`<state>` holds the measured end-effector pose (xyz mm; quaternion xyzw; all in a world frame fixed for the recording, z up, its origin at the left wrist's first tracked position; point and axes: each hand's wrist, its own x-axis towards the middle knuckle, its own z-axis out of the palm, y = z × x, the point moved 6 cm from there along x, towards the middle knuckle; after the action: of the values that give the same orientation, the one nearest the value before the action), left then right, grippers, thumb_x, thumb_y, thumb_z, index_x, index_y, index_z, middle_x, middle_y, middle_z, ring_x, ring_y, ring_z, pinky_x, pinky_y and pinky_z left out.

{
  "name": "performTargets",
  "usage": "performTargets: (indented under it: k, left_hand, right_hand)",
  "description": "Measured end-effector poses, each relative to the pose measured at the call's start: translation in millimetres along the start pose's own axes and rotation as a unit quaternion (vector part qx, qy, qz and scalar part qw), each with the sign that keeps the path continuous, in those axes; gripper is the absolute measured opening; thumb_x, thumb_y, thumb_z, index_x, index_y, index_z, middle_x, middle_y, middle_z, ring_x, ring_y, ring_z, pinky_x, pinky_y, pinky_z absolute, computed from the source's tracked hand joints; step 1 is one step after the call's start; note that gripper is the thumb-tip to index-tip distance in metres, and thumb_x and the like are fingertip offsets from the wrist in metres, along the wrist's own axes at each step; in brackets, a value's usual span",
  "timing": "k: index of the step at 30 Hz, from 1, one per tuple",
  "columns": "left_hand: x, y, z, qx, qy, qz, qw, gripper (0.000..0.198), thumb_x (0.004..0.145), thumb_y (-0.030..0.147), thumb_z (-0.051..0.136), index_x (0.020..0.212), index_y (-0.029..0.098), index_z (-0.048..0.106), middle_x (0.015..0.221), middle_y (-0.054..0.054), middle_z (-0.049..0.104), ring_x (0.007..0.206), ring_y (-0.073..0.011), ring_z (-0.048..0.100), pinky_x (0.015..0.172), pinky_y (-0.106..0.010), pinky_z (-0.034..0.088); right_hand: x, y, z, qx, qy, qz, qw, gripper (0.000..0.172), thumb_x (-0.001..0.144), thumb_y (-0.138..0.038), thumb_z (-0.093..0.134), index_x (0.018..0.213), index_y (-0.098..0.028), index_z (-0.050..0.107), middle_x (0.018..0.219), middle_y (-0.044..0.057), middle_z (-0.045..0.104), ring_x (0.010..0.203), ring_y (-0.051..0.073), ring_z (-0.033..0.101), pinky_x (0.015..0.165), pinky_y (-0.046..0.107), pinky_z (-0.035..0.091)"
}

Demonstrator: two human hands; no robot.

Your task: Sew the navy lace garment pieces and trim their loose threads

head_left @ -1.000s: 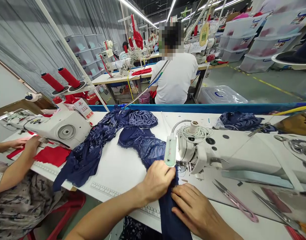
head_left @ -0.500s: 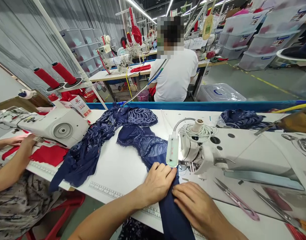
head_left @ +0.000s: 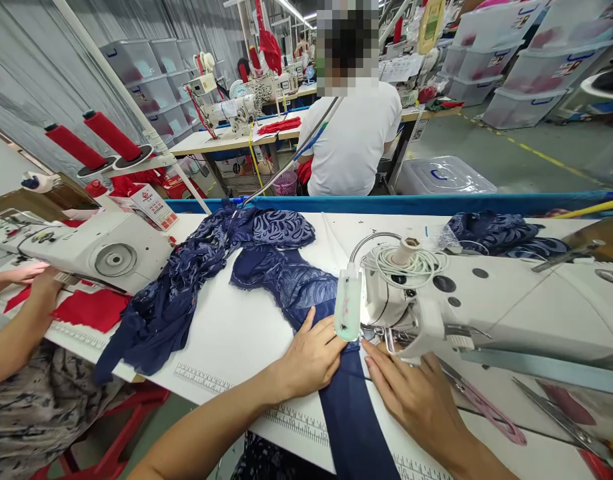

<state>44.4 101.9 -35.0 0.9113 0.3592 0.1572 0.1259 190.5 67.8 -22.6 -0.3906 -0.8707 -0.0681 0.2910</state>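
A navy lace garment [head_left: 306,290] lies across the white table, its plain smooth band running under the lamp and over the front edge. My left hand [head_left: 311,357] is closed on this cloth just left of the needle area, with one finger sticking out and the others bent down on it. Close to the presser foot, my right hand [head_left: 416,393] has its fingers stretched out, the foremost fingertip at the band's edge; its thumb side is partly hidden by the sewing machine [head_left: 496,300]. The small lamp [head_left: 348,303] covers part of the left fingertips.
Pink-handled snips [head_left: 491,407] and larger scissors [head_left: 561,413] lie right of my hand. More navy lace pieces [head_left: 181,287] are heaped at left. A neighbour's hands [head_left: 41,287] work red cloth [head_left: 91,310] at another machine [head_left: 111,257]. A person in white [head_left: 351,147] sits ahead.
My right hand has moved up and right, from on the band to beside the presser foot. The left hand has shifted slightly left, with one finger now lifted apart. The view has tilted slightly.
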Motion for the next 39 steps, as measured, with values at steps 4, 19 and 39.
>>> performTargets:
  k: [4, 19, 39]
  left_hand:
    - [4, -4, 0.8, 0.008, 0.015, -0.001, 1.000, 0.043, 0.093, 0.014, 0.043, 0.136, 0.017, 0.046, 0.136, -0.013, 0.056, 0.135, -0.0246, 0.045, 0.120, -0.056, 0.022]
    - [6, -13, -0.3, 0.032, 0.030, 0.017, 0.999, 0.030, 0.095, 0.016, 0.044, 0.121, 0.017, 0.059, 0.129, -0.012, 0.060, 0.133, -0.0239, 0.047, 0.116, -0.048, 0.034]
    - [-50, -1, -13.0, 0.020, -0.013, -0.042, 0.999, 0.045, 0.097, 0.015, 0.039, 0.143, 0.019, 0.040, 0.141, -0.011, 0.054, 0.142, -0.0222, 0.036, 0.119, -0.056, 0.024]
  right_hand:
    - [2, -12, -4, 0.010, 0.001, -0.047, 0.999, 0.024, 0.096, -0.014, 0.050, 0.114, -0.013, 0.065, 0.101, 0.010, 0.071, 0.091, 0.020, 0.064, 0.085, 0.037, 0.041]
    - [7, -14, 2, 0.107, -0.043, -0.049, 0.992, 0.019, 0.094, -0.014, 0.051, 0.103, -0.016, 0.068, 0.098, 0.007, 0.069, 0.085, 0.016, 0.063, 0.080, 0.033, 0.044]
    - [8, -11, 9, 0.066, -0.020, -0.030, 0.997, 0.029, 0.096, -0.022, 0.051, 0.123, -0.018, 0.063, 0.110, 0.009, 0.067, 0.099, 0.020, 0.062, 0.083, 0.033, 0.043]
